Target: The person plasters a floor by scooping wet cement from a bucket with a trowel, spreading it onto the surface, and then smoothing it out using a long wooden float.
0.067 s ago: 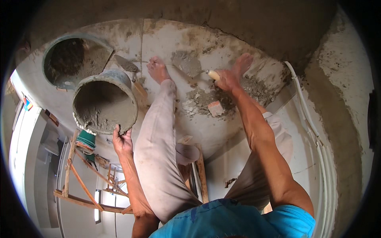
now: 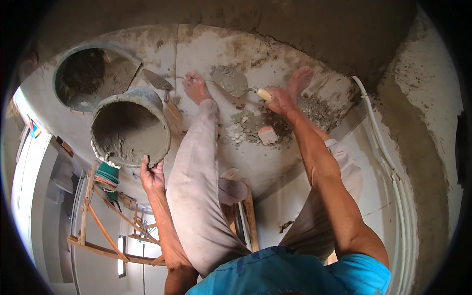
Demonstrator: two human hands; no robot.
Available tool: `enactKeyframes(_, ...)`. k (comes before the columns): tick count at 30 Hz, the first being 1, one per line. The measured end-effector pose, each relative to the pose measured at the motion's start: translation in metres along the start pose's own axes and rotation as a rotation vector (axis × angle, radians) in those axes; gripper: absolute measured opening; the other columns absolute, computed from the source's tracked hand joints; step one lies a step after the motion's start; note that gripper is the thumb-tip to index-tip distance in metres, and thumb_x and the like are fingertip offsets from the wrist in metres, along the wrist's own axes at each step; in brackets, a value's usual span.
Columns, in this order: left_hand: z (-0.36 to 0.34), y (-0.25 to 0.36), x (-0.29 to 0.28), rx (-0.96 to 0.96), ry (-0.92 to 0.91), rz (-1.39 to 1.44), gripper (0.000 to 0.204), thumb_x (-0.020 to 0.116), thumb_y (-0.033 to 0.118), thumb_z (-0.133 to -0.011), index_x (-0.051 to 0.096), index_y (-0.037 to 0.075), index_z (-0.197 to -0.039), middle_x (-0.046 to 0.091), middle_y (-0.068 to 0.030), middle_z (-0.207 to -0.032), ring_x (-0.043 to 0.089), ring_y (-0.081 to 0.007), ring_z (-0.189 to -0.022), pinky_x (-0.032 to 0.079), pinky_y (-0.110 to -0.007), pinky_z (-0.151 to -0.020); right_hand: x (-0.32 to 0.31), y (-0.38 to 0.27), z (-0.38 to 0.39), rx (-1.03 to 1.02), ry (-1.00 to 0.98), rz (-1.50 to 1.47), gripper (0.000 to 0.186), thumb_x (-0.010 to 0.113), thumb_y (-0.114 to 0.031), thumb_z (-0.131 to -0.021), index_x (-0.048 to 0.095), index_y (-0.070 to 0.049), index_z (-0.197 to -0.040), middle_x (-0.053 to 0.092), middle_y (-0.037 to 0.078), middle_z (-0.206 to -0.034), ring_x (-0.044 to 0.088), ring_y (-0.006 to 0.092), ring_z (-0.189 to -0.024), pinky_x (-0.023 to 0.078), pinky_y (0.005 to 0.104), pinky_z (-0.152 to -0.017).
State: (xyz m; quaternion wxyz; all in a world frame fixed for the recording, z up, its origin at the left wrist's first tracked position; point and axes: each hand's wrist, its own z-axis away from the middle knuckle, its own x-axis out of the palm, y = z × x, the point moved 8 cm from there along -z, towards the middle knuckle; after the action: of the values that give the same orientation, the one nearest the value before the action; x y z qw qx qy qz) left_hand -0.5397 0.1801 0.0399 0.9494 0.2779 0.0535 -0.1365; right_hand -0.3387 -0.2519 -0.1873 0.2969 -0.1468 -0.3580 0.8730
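Note:
My left hand is closed on the near rim of a mortar-crusted bucket, which is tipped toward me. Wet grey mortar lies inside along its lower wall. The wooden handle of a trowel is in my right hand, fingers wrapped round it. That trowel's blade, coated with mortar, is low over the floor between my feet. A second trowel with a wooden handle lies beside the bucket, its blade pointing away to the left.
A round tub with mortar residue stands behind the bucket. Loose mortar and rubble and a broken brick piece lie near my right foot. White pipes run along the right. Wooden frames stand at lower left.
The trowel in my right hand has shifted very slightly, and its blade shows a little more mortar. The bucket and my left hand look almost unmoved.

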Motion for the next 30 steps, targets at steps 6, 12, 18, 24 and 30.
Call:
enactKeyframes(6,0.011,0.012,-0.014,0.037,0.076,0.047,0.043,0.067,0.004,-0.083,0.051,-0.002,-0.122,0.057,-0.0150,-0.123,0.055,-0.0302,-0.114,0.048,-0.049,-0.097,-0.030,-0.087,-0.002,0.095,0.237,0.106,0.036,0.069,-0.018,-0.065,0.060,-0.003,-0.096,0.064,0.018,-0.086,0.063,0.0334,-0.084,0.046,0.0413,-0.072)
enactKeyframes(12,0.005,0.013,-0.004,0.016,0.042,0.036,0.040,0.065,0.004,-0.084,0.051,-0.005,-0.120,0.058,-0.0154,-0.121,0.057,-0.0296,-0.111,0.050,-0.047,-0.096,-0.106,-0.065,0.026,0.120,0.848,-0.348,0.017,0.063,-0.012,-0.071,0.055,-0.003,-0.083,0.054,0.005,-0.064,0.052,0.0156,-0.052,0.042,0.0309,-0.045)
enactKeyframes(18,0.018,0.011,0.010,-0.005,0.012,-0.016,0.039,0.068,0.003,-0.081,0.054,-0.001,-0.117,0.061,-0.0137,-0.117,0.059,-0.0287,-0.109,0.050,-0.048,-0.095,-0.163,-0.033,0.081,0.348,0.851,-1.209,0.009,0.059,-0.014,-0.081,0.051,-0.008,-0.079,0.046,0.000,-0.057,0.043,0.0124,-0.041,0.036,0.0284,-0.038)
enactKeyframes(24,0.033,0.019,0.031,0.037,-0.012,-0.017,0.040,0.068,0.005,-0.081,0.053,-0.002,-0.118,0.059,-0.0133,-0.119,0.056,-0.0297,-0.111,0.047,-0.051,-0.096,-0.187,-0.055,0.114,0.371,0.816,-1.162,0.011,0.058,-0.017,-0.081,0.051,-0.009,-0.082,0.046,0.001,-0.058,0.042,0.0133,-0.041,0.035,0.0306,-0.039)
enactKeyframes(30,0.046,0.016,0.029,0.038,0.117,-0.137,0.038,0.068,0.011,-0.079,0.057,-0.001,-0.114,0.057,-0.0137,-0.115,0.055,-0.0306,-0.108,0.051,-0.053,-0.085,-0.171,-0.097,0.133,0.480,0.596,-0.514,0.015,0.061,-0.022,-0.082,0.051,-0.010,-0.079,0.046,-0.003,-0.059,0.045,0.0092,-0.045,0.039,0.0266,-0.037)
